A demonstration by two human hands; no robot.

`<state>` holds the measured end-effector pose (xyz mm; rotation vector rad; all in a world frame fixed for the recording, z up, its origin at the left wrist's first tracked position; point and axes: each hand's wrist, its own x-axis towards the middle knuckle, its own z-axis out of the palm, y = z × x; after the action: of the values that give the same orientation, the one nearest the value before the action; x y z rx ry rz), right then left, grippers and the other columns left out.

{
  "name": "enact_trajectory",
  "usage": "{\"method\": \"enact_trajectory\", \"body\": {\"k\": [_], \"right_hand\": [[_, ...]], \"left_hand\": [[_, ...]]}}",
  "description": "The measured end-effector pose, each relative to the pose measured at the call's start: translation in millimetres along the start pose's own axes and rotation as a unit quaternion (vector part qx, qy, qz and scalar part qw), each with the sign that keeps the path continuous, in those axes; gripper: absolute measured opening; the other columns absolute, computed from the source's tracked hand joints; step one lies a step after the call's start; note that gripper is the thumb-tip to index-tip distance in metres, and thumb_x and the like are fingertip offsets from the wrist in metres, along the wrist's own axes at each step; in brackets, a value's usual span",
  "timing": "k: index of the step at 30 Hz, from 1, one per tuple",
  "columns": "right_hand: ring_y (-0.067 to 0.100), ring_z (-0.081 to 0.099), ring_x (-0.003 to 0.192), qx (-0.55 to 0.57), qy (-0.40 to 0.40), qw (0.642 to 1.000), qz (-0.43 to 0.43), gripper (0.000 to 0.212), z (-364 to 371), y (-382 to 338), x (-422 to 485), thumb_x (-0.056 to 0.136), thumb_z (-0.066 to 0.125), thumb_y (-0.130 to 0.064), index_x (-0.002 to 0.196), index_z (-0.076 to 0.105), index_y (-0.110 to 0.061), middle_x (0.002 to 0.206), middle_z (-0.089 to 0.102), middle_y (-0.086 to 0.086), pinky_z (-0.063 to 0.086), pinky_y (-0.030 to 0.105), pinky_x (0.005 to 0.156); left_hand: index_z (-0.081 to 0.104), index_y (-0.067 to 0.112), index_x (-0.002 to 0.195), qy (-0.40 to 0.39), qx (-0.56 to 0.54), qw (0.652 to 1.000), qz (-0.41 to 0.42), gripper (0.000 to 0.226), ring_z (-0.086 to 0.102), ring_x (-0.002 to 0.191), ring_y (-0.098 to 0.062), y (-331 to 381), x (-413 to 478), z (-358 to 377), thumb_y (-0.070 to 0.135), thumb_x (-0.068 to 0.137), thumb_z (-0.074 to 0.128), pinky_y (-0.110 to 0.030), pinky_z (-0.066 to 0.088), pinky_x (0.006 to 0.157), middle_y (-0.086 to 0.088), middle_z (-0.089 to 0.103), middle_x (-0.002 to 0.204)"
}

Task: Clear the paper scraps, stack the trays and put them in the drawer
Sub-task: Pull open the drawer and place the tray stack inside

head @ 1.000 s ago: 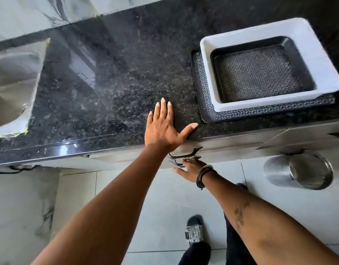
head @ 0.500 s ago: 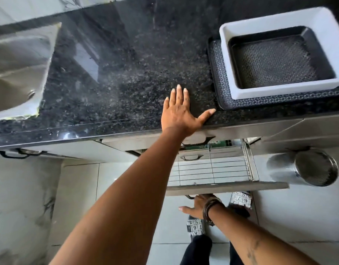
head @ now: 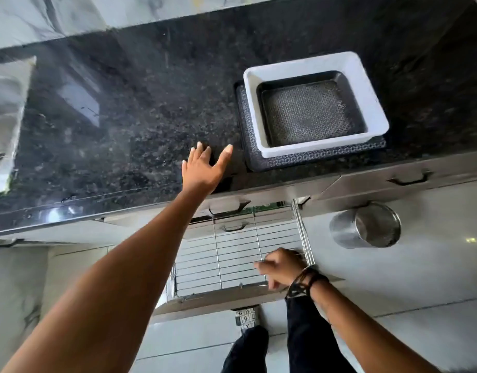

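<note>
At the far left, the steel sink (head: 5,109) is cut into the black speckled tabletop (head: 118,125). Further right, the left hand (head: 203,168) is raised over the front edge of the tabletop, its grip apart, fingers spread and thumb out, clamped on nothing, near the trays but apart from them. Right of it sit three stacked trays: a wide dark patterned tray (head: 310,157) at the bottom, a white deep tray (head: 363,87) on it, and a smaller dark tray (head: 307,114) with a patterned floor nested inside the white one. The stack rests close to the tabletop's front edge, its floors bare.

Below the tabletop the wire drawer (head: 232,254) is pulled out; it has a grid of thin steel rods and a pale front panel. The right hand (head: 283,265), with a dark bracelet (head: 302,281) at the wrist, lies at the drawer's front right corner, fingers curled; whether its grip is clamped on the drawer cannot be told, as it is blurred. One closed drawer handle (head: 409,180) shows further right, and one steel cylinder container (head: 366,224) stands on the floor.
</note>
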<state>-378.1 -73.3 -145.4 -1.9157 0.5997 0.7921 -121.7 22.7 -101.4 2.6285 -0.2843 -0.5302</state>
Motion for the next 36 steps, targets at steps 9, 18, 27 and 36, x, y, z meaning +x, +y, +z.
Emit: {"method": "enact_trajectory", "body": {"k": [9, 18, 27, 36], "right_hand": [[0.039, 0.052, 0.120, 0.122, 0.480, 0.865, 0.088, 0.070, -338, 6, 36, 0.086, 0.046, -0.058, 0.124, 0.055, -0.001, 0.127, 0.059, 0.026, 0.039, 0.046, 0.105], [0.028, 0.067, 0.088, 0.141, 0.367, 0.915, 0.091, 0.070, -358, -27, 52, 0.057, 0.075, -0.047, 0.107, 0.064, 0.001, 0.102, 0.071, 0.013, 0.048, 0.032, 0.069], [0.018, 0.051, 0.053, 0.058, 0.250, 0.964, 0.075, 0.046, -220, -41, -138, 0.069, 0.069, -0.056, 0.058, 0.059, -0.013, 0.054, 0.053, -0.001, 0.031, 0.031, 0.052], [0.019, 0.040, 0.052, 0.057, 0.105, 0.973, 0.200, 0.048, -74, 36, -104, 0.068, 0.071, -0.054, 0.059, 0.045, -0.015, 0.055, 0.040, 0.000, 0.028, 0.033, 0.056]], "left_hand": [[0.064, 0.013, 0.072, -0.048, -0.330, 0.932, -0.144, 0.067, 0.063, 0.080, -0.023, 95, 45, 8, 0.078, 0.057, 0.067, -0.040, 0.055, 0.079, -0.009, 0.063, 0.082], [0.060, 0.015, 0.070, -0.017, -0.399, 0.905, -0.145, 0.057, 0.052, 0.056, -0.016, 100, 30, -37, 0.059, 0.045, 0.087, -0.026, 0.042, 0.052, -0.005, 0.056, 0.062], [0.078, 0.008, 0.074, -0.094, -0.296, 0.937, -0.160, 0.075, 0.059, 0.045, -0.019, -3, -169, -138, 0.074, 0.039, 0.079, -0.026, 0.045, 0.045, -0.010, 0.075, 0.066], [0.078, 0.002, 0.068, -0.252, -0.254, 0.864, -0.353, 0.072, 0.053, 0.040, -0.019, -145, -226, -36, 0.066, 0.035, 0.084, -0.023, 0.044, 0.042, -0.007, 0.068, 0.055]]}}
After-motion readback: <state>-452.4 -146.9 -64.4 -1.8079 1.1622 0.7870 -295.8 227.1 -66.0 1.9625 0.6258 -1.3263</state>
